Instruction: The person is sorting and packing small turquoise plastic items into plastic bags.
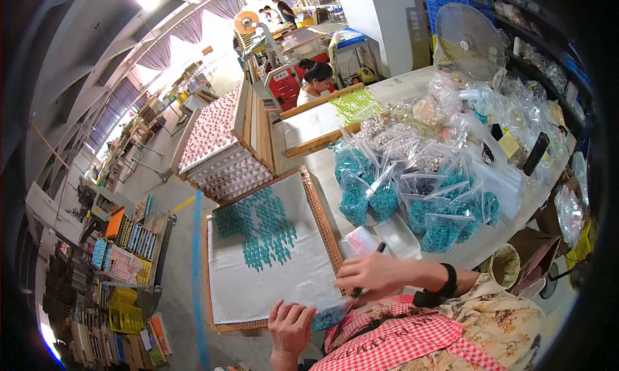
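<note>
Two of my right hand (pixel 374 274) fingers pinch a thin black tool (pixel 367 271) over the near right corner of the white tray (pixel 271 274). My left hand (pixel 291 326) fingers, pressed together, touch a small bag of teal beads (pixel 330 317) at the near edge. Teal pieces (pixel 258 226) lie in rows on the far part of the tray.

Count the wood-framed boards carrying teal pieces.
1: the wood-framed white board with rows of small teal pieces lies before the left hand and right hand. Others could be hidden in the stacked frames behind.
</note>
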